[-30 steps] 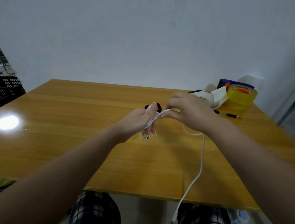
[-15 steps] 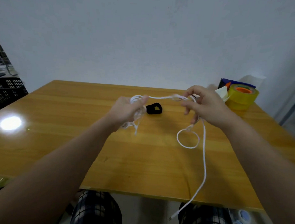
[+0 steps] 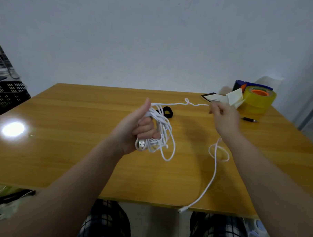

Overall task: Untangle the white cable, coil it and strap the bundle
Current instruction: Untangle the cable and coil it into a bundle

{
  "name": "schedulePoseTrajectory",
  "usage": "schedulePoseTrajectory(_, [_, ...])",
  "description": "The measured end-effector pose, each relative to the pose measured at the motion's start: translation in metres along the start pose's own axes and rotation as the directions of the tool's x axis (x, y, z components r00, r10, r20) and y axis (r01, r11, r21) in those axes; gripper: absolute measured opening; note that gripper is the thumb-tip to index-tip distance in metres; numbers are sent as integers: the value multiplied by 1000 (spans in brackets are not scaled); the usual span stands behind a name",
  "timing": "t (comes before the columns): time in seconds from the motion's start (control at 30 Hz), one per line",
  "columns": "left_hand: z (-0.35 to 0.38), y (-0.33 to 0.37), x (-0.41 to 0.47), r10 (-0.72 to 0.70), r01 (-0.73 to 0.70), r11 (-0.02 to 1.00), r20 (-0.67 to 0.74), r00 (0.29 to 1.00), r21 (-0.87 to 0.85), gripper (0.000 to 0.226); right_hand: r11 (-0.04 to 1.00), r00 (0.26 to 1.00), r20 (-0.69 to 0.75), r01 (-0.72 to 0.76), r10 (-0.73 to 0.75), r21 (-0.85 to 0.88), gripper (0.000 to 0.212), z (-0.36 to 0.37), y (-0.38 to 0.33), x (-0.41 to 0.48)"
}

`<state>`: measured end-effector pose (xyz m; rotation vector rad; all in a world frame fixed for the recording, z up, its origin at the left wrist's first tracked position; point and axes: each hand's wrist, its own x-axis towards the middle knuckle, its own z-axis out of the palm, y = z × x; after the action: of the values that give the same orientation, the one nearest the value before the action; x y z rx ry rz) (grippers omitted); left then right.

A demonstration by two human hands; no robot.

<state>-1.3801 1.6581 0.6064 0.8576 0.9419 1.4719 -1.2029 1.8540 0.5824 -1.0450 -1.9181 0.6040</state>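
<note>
My left hand [image 3: 136, 128] grips a loose bundle of the white cable [image 3: 163, 134] above the wooden table [image 3: 79, 150], thumb up, with the USB plug poking out below the fist. From the thumb a strand with a small kink runs right to my right hand [image 3: 223, 119], which pinches it. Past that hand the cable drops, forms a small loop on the table and trails to the front edge, where its other plug hangs just over. A black strap [image 3: 167, 112] lies on the table behind the bundle, partly hidden by it.
At the back right corner stand a yellow tape roll [image 3: 258, 101], folded papers [image 3: 226, 100] and a dark blue box [image 3: 239, 85]. A pen [image 3: 249, 120] lies right of my right hand. A black crate [image 3: 8, 94] stands off the table's left side.
My hands have drawn apart: the left hand dropped and turned thumb-up with more loops hanging from it, the right moved right, stretching the strand. The trailing end slid up to the table's front edge.
</note>
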Motion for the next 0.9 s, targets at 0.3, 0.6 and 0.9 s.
schedulePoseTrajectory(0.3, [22, 15, 19, 220, -227, 919, -59, 974, -323, 59, 853, 932, 264, -80, 248, -516, 37, 27, 1, -17])
schedulePoseTrajectory(0.6, [26, 34, 44, 283, -367, 862, -270, 921, -350, 52, 638, 825, 563, 405, 55, -655, 33, 54, -9, -65])
schedulePoseTrajectory(0.9, [1, 50, 48, 339, -542, 776, -511, 790, -323, 42, 829, 768, 622, 441, -151, -344, 40, 40, -12, -84])
